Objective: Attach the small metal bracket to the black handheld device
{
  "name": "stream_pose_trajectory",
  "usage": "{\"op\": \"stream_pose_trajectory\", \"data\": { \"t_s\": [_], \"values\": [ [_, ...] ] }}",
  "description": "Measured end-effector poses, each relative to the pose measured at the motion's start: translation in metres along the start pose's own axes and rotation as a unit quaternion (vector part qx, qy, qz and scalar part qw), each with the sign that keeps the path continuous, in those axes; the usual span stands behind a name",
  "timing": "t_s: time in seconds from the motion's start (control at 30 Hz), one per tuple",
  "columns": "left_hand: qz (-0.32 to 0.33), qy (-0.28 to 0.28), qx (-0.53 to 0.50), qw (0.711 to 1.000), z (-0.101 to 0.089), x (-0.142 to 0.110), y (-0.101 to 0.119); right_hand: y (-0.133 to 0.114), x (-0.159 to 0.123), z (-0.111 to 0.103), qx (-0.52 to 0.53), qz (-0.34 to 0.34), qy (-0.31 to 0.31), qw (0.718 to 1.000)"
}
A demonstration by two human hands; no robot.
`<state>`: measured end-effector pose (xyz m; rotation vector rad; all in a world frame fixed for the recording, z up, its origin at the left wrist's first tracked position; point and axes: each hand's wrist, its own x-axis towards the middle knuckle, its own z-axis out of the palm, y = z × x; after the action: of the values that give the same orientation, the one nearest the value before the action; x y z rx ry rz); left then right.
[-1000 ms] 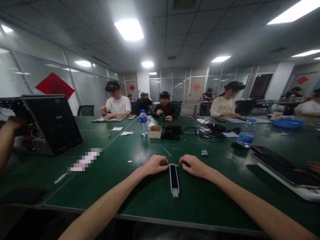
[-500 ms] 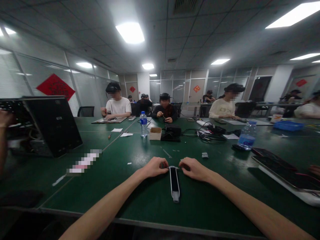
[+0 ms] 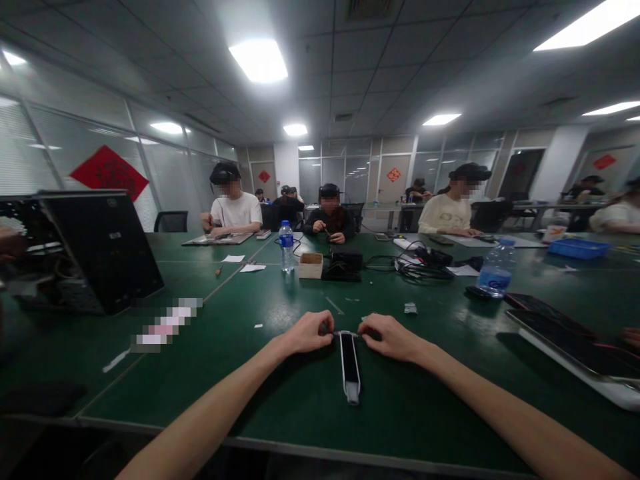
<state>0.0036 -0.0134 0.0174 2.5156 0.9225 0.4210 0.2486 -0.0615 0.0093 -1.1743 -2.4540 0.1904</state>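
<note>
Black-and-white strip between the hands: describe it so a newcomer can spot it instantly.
On the green table, look just in front of the wearer. Between the left hand and right hand lies a narrow black strip with white edging. Its grey near tip sets it apart from the black cables farther up the table.

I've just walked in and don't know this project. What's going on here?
A person's left hand and right hand pinch the top end of a black-and-white strip lying on a green table. Farther along the table, other people sit working, including a person in a white T-shirt. A computer case stands tilted at the left.
</note>
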Motion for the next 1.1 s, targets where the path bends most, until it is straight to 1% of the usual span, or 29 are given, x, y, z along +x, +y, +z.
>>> {"op": "stream_pose_trajectory", "data": {
  "t_s": [0.17,0.33,0.5,0.6,0.67,0.93,1.1],
  "values": [
    [0.017,-0.003,0.002,1.0,0.001,0.001,-0.001,-0.003,0.0,0.0,0.012,0.0,-0.003,1.0],
    [0.017,-0.005,0.001,1.0,0.0,0.0,-0.001,-0.005,0.0,-0.002,0.014,0.003,0.001,1.0],
    [0.0,-0.012,-0.006,1.0,0.0,0.0,-0.002,-0.001,0.0,0.003,0.017,0.0,0.01,1.0],
    [0.005,-0.009,-0.003,1.0,0.001,0.0,-0.001,0.001,0.001,0.007,0.014,-0.007,0.026,1.0],
    [0.009,-0.007,-0.006,1.0,0.0,0.0,-0.001,0.001,0.001,0.007,0.018,-0.007,0.025,0.999],
    [0.01,-0.002,-0.013,1.0,0.002,0.001,-0.004,-0.007,0.002,0.003,0.067,0.042,0.003,0.997],
    [0.013,-0.002,-0.011,1.0,0.003,0.001,-0.006,-0.01,0.001,0.001,0.072,0.047,0.008,0.996]
  ]
}}
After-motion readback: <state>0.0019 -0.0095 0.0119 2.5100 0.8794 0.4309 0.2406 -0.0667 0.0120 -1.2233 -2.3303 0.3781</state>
